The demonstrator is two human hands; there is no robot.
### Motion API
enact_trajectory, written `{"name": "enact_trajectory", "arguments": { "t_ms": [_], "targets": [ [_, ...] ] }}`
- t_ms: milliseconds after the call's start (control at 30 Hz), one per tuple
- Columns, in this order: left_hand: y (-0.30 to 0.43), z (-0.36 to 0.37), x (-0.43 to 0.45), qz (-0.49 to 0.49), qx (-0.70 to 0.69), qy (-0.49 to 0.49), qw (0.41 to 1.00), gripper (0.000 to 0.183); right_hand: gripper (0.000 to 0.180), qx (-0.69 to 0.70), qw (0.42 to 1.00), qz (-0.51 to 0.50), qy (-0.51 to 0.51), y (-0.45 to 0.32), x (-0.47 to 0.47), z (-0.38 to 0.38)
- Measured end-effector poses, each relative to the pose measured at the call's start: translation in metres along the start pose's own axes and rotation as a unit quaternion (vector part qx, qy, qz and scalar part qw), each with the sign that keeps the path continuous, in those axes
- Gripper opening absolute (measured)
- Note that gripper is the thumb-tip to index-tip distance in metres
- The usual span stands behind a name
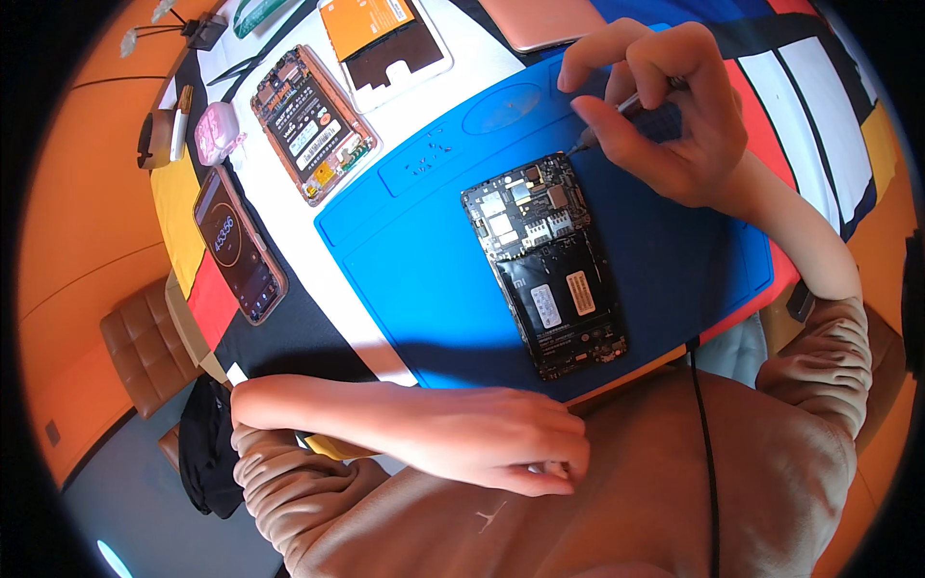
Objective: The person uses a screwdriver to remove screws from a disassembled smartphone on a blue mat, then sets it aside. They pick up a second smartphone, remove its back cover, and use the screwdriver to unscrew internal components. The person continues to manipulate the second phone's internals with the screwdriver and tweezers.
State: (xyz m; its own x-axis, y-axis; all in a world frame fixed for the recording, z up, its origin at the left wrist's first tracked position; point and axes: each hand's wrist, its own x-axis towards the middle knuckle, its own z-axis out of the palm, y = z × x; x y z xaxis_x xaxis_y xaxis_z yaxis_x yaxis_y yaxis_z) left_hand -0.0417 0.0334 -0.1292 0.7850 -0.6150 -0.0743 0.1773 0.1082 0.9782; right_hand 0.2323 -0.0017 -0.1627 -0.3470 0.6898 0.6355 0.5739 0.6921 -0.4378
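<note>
An opened smartphone (pixel 545 267) lies on a blue silicone work mat (pixel 433 289), its circuit board and black battery exposed. My right hand (pixel 672 115) holds a small screwdriver (pixel 589 137) between thumb and fingers, its tip at the phone's upper right corner. Near the mat's front edge, below the phone, my left hand (pixel 520 441) is curled in front of my body; a small pale object shows partly between its fingers, too hidden to name. Several tiny screws (pixel 430 155) lie in a shallow compartment at the mat's upper left.
Left of the mat lie a second opened phone (pixel 311 126), a white phone part with an orange sheet (pixel 390 43), a phone showing a timer (pixel 238 246), a pink earbud case (pixel 218 134) and black tweezers (pixel 249 68). A rose-gold device (pixel 542 22) lies behind the mat. A black cable (pixel 704 448) hangs in front of me.
</note>
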Motion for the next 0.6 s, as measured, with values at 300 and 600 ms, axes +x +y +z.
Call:
{"name": "enact_trajectory", "arguments": {
  "t_ms": [300,600],
  "targets": [
    [-0.038,0.01,0.005,0.027,-0.186,0.023,0.982,0.02,0.038,0.044,0.998,0.031,-0.023,-0.005,0.001,-0.003],
    [-0.035,0.002,0.005,-0.013,-0.292,0.015,0.956,0.018,0.035,0.069,0.997,0.024,0.023,-0.008,0.001,0.006]
  ]
}}
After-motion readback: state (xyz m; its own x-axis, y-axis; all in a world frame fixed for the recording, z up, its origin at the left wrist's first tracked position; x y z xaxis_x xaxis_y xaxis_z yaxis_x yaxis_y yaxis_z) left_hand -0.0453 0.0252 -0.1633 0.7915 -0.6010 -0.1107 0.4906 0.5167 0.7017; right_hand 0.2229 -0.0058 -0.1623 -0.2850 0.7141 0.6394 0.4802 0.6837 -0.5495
